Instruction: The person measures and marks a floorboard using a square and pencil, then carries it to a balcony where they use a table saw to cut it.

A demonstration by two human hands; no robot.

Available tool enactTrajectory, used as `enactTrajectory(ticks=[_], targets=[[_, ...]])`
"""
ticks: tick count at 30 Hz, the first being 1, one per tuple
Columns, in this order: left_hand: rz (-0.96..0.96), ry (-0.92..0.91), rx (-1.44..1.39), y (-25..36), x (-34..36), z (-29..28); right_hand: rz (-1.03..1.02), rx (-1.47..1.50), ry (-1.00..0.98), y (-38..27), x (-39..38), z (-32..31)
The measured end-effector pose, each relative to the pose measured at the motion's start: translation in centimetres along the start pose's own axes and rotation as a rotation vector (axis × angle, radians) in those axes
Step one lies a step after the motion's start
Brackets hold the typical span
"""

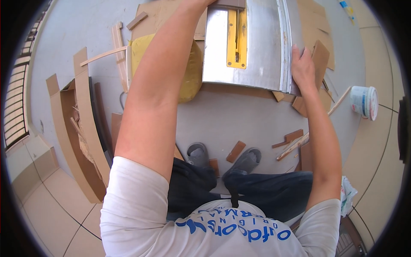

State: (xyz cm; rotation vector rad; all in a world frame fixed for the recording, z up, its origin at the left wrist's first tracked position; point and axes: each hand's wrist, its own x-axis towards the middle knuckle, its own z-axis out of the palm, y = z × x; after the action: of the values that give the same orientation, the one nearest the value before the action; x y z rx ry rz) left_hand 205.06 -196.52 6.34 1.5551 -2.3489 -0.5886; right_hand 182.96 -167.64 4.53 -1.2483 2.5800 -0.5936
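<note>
Filling the upper middle of the frame is a silver metal table [265, 51]; an open cardboard box [87, 115] stands at the left, and a white bucket [363, 102] lies tipped at the right. A yellow slotted plate [242, 40] sits in the metal. The right hand [303, 68] rests against the table's right edge; whether it grips, I cannot tell. The left hand [206, 1], mostly cut off at the top edge beside a brown board [230, 3], has an unreadable grip.

1. You are in a makeshift workshop, apparently on a balcony or terrace.
2. Before you is a metal machine table [265, 51] with a slotted yellow insert [242, 38].
3. Wood offcuts [236, 151] lie on the grey floor covering [205, 120].
4. Beyond its left edge runs a barred railing [17, 94]; tiles [379, 47] border its right edge.
</note>
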Motion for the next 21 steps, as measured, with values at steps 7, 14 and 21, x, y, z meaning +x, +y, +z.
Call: enactTrajectory(ticks=[7, 14, 21], targets=[[0.026, 0.011, 0.006, 0.5, -0.7, -0.6, -0.013, 0.002, 0.037, 0.3, 0.1, 0.0], [-0.086, 0.023, -0.028, 0.4, -0.7, -0.6, -0.001, 0.014, 0.013, 0.2, 0.2, 0.2], [-0.086, 0.045, -0.099, 0.7, -1.3, -0.5, 0.015, -0.018, 0.009, 0.5, 0.3, 0.2]])
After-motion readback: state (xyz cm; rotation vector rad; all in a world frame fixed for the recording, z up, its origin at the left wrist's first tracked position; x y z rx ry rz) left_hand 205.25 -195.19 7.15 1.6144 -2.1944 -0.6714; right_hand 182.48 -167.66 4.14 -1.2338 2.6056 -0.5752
